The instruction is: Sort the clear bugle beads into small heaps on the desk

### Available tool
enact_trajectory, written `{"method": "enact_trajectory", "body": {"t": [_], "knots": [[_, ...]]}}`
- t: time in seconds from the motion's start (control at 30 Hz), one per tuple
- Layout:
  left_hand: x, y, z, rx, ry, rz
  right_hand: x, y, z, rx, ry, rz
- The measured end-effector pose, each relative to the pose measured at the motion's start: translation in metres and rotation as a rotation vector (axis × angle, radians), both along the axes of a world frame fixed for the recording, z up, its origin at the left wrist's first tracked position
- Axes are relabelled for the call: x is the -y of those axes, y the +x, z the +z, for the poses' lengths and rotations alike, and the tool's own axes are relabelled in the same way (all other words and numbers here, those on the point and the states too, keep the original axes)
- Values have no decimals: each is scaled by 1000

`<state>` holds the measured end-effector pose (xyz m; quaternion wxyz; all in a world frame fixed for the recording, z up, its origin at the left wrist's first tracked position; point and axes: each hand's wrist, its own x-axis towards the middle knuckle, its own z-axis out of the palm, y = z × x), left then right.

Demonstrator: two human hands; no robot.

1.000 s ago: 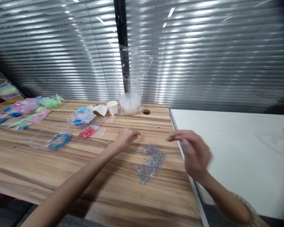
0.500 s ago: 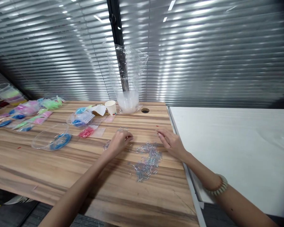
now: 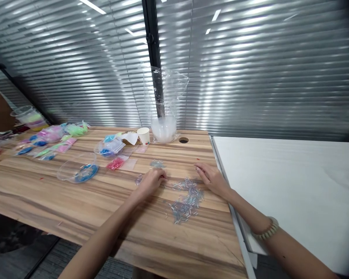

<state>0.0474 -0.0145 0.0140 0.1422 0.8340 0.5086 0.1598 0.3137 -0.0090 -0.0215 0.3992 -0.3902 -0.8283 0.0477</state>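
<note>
A loose pile of small iridescent tube beads lies on the wooden table. My left hand rests on the wood just left of the pile, fingers curled together as in a pinch; what it holds is too small to make out. My right hand lies flat at the pile's upper right edge, fingers stretched out on the table, with a beaded bracelet on the wrist. A small clear bag lies just beyond the left hand.
A clear plastic bowl with blue beads, a red bead packet, more coloured bead bags, a paper cup and stacked clear bowls in plastic wrap sit farther back. A white table adjoins on the right.
My right hand came down from the air onto the table beside the beads and flattened. The left hand stayed nearly in place. The view shifted slightly.
</note>
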Motion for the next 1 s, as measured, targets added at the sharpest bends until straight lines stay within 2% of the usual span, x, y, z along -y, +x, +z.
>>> {"method": "enact_trajectory", "body": {"t": [0.13,0.27,0.37,0.47,0.57,0.7,0.77,0.9,1.0], "knots": [[-9,-22,8,-46,5,11,-3,1,0,9,7,0],[-20,-51,15,-74,-54,26,-2,1,0,39,9,5],[-21,-60,19,-80,-110,27,-1,2,-1,59,-3,19],[-15,-52,25,-61,-140,-8,-1,4,-2,67,-11,32],[-6,-35,26,53,-122,-89,-1,5,-2,64,-16,29],[-2,-15,12,97,-175,-232,2,5,-1,15,-6,-9],[-3,-10,3,102,-173,-257,4,5,0,-9,0,-25],[-9,-10,-8,91,-128,-208,5,6,1,-29,-9,-50],[-15,-14,-10,43,24,-54,4,6,1,-19,-25,-46]]}}
